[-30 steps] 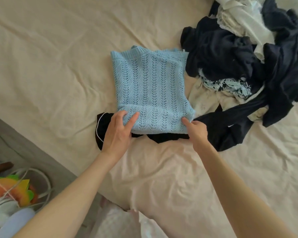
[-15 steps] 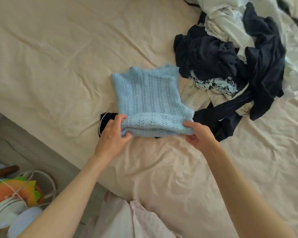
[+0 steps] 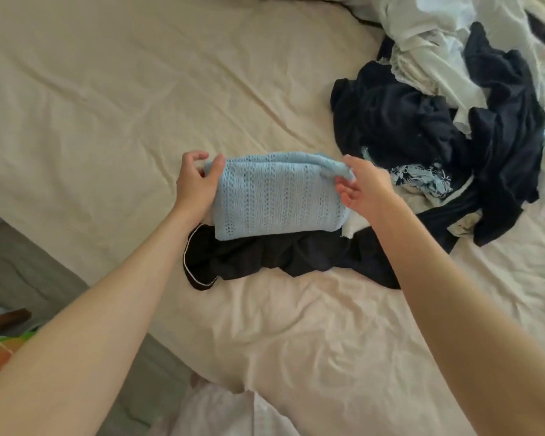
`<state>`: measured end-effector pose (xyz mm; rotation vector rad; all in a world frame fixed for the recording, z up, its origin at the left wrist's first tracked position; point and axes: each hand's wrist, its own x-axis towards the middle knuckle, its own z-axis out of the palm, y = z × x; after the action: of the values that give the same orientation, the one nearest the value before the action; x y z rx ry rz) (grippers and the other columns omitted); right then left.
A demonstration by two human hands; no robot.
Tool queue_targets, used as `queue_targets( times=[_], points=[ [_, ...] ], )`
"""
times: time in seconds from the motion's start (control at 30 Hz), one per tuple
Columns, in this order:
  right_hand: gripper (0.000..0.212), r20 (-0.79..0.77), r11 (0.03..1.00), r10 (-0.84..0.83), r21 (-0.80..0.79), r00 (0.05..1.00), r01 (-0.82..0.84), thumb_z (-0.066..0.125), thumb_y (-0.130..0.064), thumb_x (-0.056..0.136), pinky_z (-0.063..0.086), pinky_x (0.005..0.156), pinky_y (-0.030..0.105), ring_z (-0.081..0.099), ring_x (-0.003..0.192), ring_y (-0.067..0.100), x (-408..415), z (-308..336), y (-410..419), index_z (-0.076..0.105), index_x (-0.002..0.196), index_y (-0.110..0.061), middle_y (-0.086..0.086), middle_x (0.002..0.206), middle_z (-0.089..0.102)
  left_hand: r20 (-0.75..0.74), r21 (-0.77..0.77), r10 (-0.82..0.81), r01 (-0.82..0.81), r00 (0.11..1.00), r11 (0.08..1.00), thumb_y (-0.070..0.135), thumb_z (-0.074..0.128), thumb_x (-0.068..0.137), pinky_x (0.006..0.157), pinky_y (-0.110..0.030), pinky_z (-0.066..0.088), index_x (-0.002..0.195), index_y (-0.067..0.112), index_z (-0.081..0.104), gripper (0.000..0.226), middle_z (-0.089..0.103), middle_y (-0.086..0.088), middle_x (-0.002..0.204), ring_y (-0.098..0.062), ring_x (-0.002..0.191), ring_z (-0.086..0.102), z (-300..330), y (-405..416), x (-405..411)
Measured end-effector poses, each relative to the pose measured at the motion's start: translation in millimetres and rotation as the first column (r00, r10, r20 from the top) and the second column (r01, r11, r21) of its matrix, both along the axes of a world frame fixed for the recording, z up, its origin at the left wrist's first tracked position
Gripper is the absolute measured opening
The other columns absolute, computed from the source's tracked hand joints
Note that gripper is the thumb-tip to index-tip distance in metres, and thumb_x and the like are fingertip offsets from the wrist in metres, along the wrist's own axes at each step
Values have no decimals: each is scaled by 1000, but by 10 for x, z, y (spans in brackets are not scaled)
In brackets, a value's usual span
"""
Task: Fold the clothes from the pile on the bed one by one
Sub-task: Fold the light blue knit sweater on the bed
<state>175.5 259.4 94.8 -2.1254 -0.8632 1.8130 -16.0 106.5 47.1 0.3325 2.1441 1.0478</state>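
Note:
A light blue knitted top (image 3: 277,196) lies folded in half on the cream bed sheet (image 3: 107,105), partly over a black garment with white piping (image 3: 258,256). My left hand (image 3: 195,180) pinches the top's far left corner between thumb and fingers. My right hand (image 3: 362,187) pinches the far right corner, which is lifted slightly off the bed. The pile of clothes (image 3: 453,121), mostly dark navy and white pieces with one floral print, sits to the right.
The bed's edge runs diagonally at the lower left, with the floor (image 3: 19,262) and colourful objects (image 3: 0,347) beyond it. A pale pink cloth (image 3: 227,413) shows at the bottom. Open sheet stretches to the left and far side.
Both hands carried the blue top's near edge away from me and over to its far edge, halving it. The black garment underneath is now more exposed.

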Motion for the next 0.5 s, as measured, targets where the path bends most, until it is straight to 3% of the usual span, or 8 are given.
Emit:
queue_targets(
  times=[0.07, 0.13, 0.2, 0.27, 0.3, 0.37, 0.5],
  points=[
    [19, 126, 986, 81, 133, 989, -97, 54, -23, 93, 38, 49, 25, 43, 50, 11, -122, -175, 125, 53, 81, -8, 3, 63, 51, -28, -107, -46, 42, 999, 993, 41, 48, 95, 91, -34, 44, 132, 12, 39, 48, 51, -5, 110, -24, 108, 55, -125, 170, -105],
    [16, 380, 844, 243, 370, 893, -388, 49, -27, 94, 43, 68, 30, 51, 68, 14, -178, -388, 102, 55, 89, -13, 2, 78, 56, -182, -230, -160, 116, 970, 966, 32, 44, 97, 94, -33, 38, 136, 9, 36, 46, 50, -13, 123, -29, 116, 49, -240, 218, -112],
    [26, 604, 471, 380, 526, 701, -708, 45, -25, 96, 40, 90, 32, 54, 102, 22, -164, -596, -88, 59, 111, -8, 9, 109, 60, -447, -285, -332, 219, 831, 933, 22, 44, 97, 99, -40, 35, 135, 7, 41, 42, 44, -19, 133, -34, 123, 42, -301, 169, 0],
    [35, 745, 75, 423, 538, 516, -839, 43, -23, 96, 36, 103, 43, 50, 121, 33, -134, -836, -279, 60, 120, -4, 17, 125, 57, -632, -291, -494, 409, 597, 865, 19, 47, 94, 101, -50, 35, 131, 7, 48, 39, 44, -21, 137, -39, 128, 39, -398, 128, 179],
    [38, 799, -46, 415, 496, 435, -867, 42, -25, 95, 32, 108, 48, 47, 126, 36, -130, -948, -337, 59, 123, -5, 18, 131, 55, -671, -317, -561, 496, 484, 808, 21, 47, 93, 103, -53, 33, 131, 9, 51, 40, 43, -20, 140, -41, 130, 38, -478, 125, 255],
    [45, 860, -99, 419, 362, 291, -927, 39, -35, 96, 21, 113, 51, 39, 135, 34, -107, -1146, -367, 54, 133, -12, 16, 141, 48, -657, -413, -670, 579, 345, 703, 31, 40, 94, 109, -55, 26, 136, 17, 48, 45, 39, -14, 146, -38, 135, 34, -649, 119, 350],
    [59, 873, -83, 472, 181, 121, -980, 24, -53, 96, -2, 116, 46, 20, 144, 28, -97, -1358, -304, 29, 148, -25, 10, 154, 28, -645, -505, -694, 503, 319, 701, 41, 34, 98, 113, -54, 17, 145, 29, 33, 49, 30, -7, 153, -34, 139, 29, -971, 7, 370]
  ],
)
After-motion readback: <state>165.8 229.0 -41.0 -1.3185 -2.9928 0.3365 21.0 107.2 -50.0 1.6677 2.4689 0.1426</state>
